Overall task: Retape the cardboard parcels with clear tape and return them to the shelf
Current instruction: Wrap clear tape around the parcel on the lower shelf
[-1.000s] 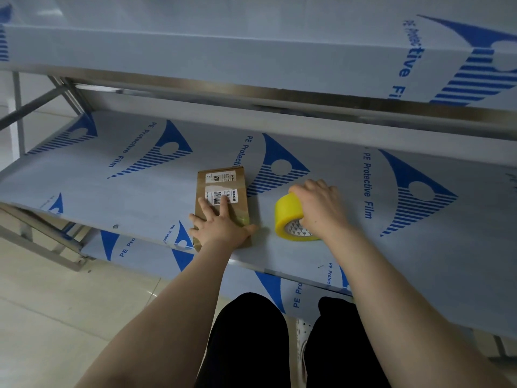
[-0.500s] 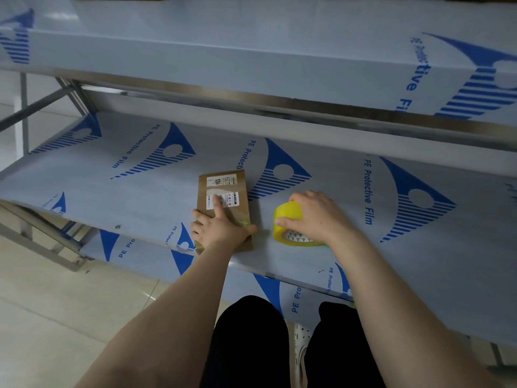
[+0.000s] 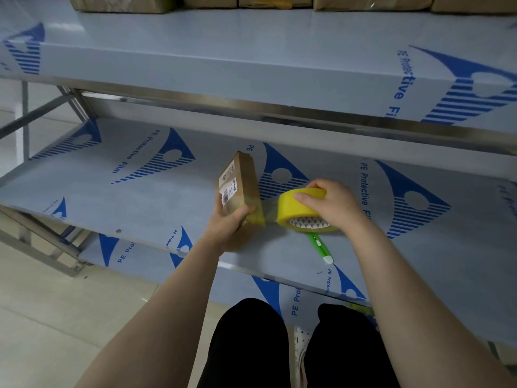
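Nearest, two bare forearms reach out over dark trousers toward a steel shelf [image 3: 117, 208] covered in smooth pale film printed with blue fins. Close to the shelf's near edge lies a slim green pen-shaped cutter [image 3: 320, 247] with a white tip, just beside the tape roll. The left hand [image 3: 228, 224] is clamped on the near end of a flat brown cardboard parcel [image 3: 242, 186], tipping it up on its long edge so its white labels face left. The right hand [image 3: 330, 204] is wrapped over a thick yellowish roll of clear tape [image 3: 300, 210], thumb pressed on its outer face; a glossy strip runs from the roll onto the parcel's near corner. To the left and right the shelf surface lies bare and wide. Farther back, the upper shelf [image 3: 251, 60] overhangs, with more cardboard boxes [image 3: 212, 1] lined along its far edge.
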